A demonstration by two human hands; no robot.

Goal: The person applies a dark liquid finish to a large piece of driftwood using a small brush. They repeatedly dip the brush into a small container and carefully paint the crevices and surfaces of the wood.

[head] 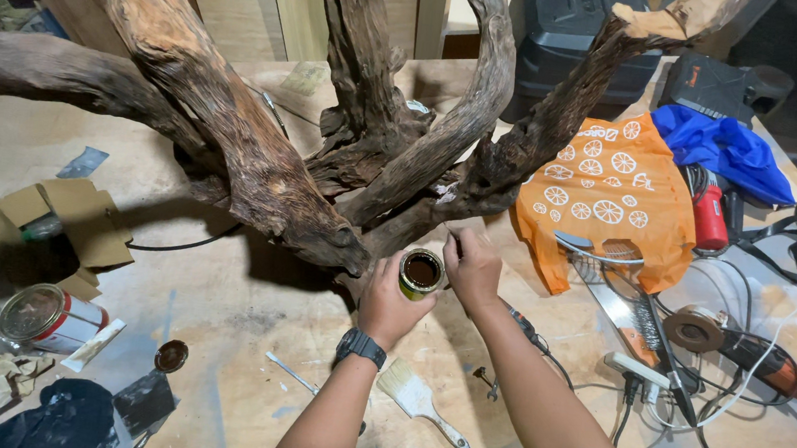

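Left hand [391, 301] grips small open tin [421, 273]; right hand [472, 265] pinches above.

Bright, even overhead light falls on the table [244, 307], casting a soft dark shadow beneath the driftwood [258, 162] toward 7 o'clock. Corners at 1 and 5 o'clock drop into gloom. Wide-angle distortion bends the edges; the centre is sharp, with mild glare on the tin [44, 317].
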